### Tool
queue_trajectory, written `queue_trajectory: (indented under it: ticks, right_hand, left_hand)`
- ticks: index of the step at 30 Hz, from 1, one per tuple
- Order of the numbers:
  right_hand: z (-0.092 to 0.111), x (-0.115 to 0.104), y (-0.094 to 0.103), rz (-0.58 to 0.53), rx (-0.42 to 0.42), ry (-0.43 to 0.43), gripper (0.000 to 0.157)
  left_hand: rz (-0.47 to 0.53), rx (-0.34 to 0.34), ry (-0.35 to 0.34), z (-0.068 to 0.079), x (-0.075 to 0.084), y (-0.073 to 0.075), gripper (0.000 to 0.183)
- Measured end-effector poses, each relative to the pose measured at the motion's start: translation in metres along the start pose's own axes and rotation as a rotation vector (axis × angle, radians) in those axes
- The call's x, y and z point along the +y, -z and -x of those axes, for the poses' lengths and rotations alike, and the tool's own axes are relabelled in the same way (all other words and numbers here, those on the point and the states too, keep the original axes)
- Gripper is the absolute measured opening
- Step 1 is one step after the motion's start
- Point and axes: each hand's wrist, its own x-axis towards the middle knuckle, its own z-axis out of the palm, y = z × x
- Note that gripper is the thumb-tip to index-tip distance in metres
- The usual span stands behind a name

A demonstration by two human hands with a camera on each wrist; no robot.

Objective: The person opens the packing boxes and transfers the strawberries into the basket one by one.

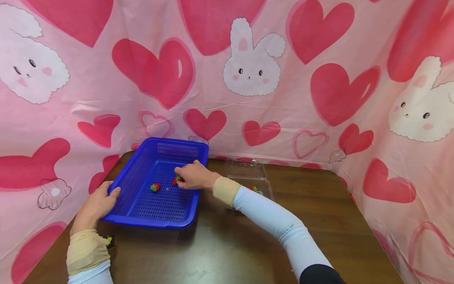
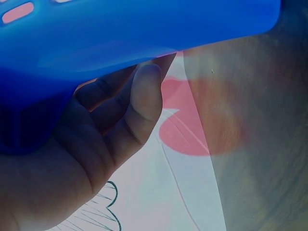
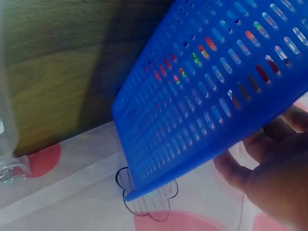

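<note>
A blue plastic basket (image 1: 156, 223) with slotted walls and floor appears at the left of the table in the head view. My left hand (image 1: 101, 203) grips its left rim; curled fingers (image 2: 137, 96) show below the rim in the left wrist view. One red strawberry (image 1: 155, 187) with green leaves lies on the basket floor. Over the right rim reaches my right hand (image 1: 194, 175), pinching another strawberry (image 1: 175, 180) that its fingers partly cover. In the right wrist view, red and green patches show through the slots beside the right hand (image 3: 279, 159).
A clear plastic box (image 1: 246, 170) with its lid raised stands right of the basket, partly behind the right forearm, with a strawberry (image 1: 253, 188) in it. A small dark and yellow-green object (image 1: 111, 240) is beside the left wrist. Pink patterned cloth (image 1: 248, 106) hangs behind the brown table (image 1: 319, 221).
</note>
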Motion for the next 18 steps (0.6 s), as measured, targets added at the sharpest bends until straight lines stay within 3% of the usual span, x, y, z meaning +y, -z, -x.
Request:
queue_trajectory:
  ticks: [6, 18]
  right_hand:
    - [-0.012, -0.002, -0.003, 0.013, -0.046, -0.033, 0.019]
    - [-0.026, -0.019, -0.019, 0.027, -0.238, -0.064, 0.017]
  left_hand:
    - [0.014, 0.005, -0.008, 0.0, 0.0, 0.0, 0.06]
    - [0.017, -0.005, 0.001, -0.002, -0.002, 0.0, 0.06]
